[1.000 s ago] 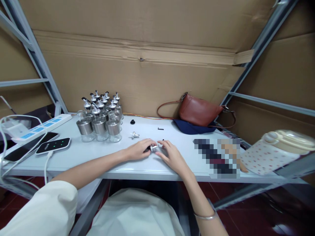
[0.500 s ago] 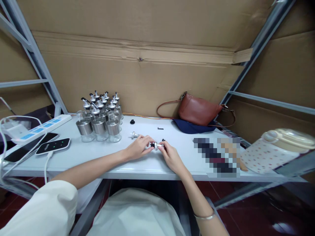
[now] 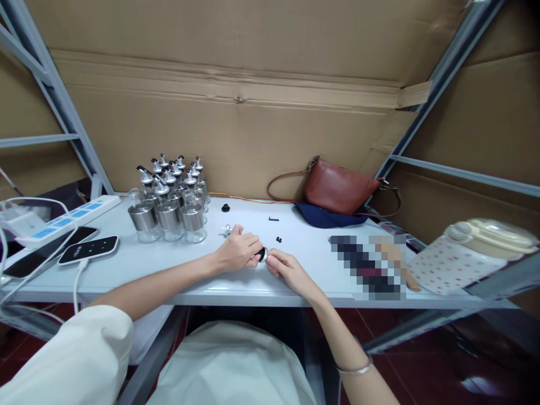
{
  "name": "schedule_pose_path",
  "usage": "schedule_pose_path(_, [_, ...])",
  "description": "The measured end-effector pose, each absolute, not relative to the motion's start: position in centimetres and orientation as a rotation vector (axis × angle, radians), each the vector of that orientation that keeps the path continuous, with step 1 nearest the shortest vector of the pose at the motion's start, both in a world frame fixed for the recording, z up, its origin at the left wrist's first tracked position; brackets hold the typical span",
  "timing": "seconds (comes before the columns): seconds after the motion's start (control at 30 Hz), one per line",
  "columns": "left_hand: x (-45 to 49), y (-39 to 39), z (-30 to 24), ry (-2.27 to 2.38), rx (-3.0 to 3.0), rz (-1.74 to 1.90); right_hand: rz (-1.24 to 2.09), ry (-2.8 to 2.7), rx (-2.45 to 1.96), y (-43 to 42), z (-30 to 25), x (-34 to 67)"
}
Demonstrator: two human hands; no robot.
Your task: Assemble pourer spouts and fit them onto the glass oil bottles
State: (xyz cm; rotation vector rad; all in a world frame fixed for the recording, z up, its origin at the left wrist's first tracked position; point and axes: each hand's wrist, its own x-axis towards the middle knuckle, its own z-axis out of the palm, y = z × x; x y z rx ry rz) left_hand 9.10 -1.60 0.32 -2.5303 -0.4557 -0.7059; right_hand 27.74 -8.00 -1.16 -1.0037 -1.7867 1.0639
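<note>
Above the front middle of the table, both my hands are closed on one silver-and-black bottle pourer (image 3: 262,255). My left hand (image 3: 240,251) wraps around its black end, and part of it is hidden behind the fingers. My right hand (image 3: 287,268) pinches its silver rim from the right. Just behind my left hand lies a second silver pourer part (image 3: 226,229). Farther back is a black stopper (image 3: 225,207). A thin black strip (image 3: 274,219) and tiny black caps (image 3: 279,239) lie behind my right hand.
Several glass bottles with steel bands (image 3: 170,215), most topped with pourers, stand at left. Beside them are a power strip (image 3: 76,216), a phone (image 3: 42,259) and a white cabled device (image 3: 89,250). A brown handbag (image 3: 337,185), navy cloth (image 3: 324,218) and dotted container (image 3: 451,261) sit right.
The pourer has turned so its round rim faces up toward me. My left hand has closed further around it, and my right hand has shifted slightly down, uncovering the tiny black caps.
</note>
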Motion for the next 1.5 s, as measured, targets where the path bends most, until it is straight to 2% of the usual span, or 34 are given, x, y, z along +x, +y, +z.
schedule_pose_path(0.13, [8.8,-1.5,0.9,-0.556,-2.637,-0.725,0.897,-1.802,-1.044,-8.1,-1.0,27.0])
schedule_pose_path(0.53, [9.0,-1.7,1.5,-0.899,-3.004,-0.879,-0.195,-1.976,-1.171,-9.3,-0.6,25.4])
schedule_pose_path(0.73, [9.3,-1.7,1.9,-1.264,-3.28,-1.005,-0.484,-1.98,-1.188,-9.1,-0.3,25.2])
schedule_pose_path(0.97, [9.3,-1.7,2.5,-1.262,-3.348,-0.864,-0.408,-1.942,-1.178,-8.9,-0.1,25.8])
schedule_pose_path(1.13, [8.9,-1.5,4.3,-0.693,-2.988,-0.708,-0.027,-1.847,-1.136,-8.6,-0.7,25.8])
schedule_pose_path(1.2, [9.0,-1.1,5.2,-0.6,-2.881,-0.607,0.186,-1.757,-1.136,-8.3,-1.0,25.9])
schedule_pose_path(1.33, [9.4,1.1,7.4,-0.788,-2.691,-0.498,0.464,-1.446,-1.134,-8.1,-1.3,26.3])
schedule_pose_path(1.5, [9.2,5.6,8.9,-1.164,-2.557,-0.198,0.386,-1.453,-1.173,-8.2,-0.9,26.2])
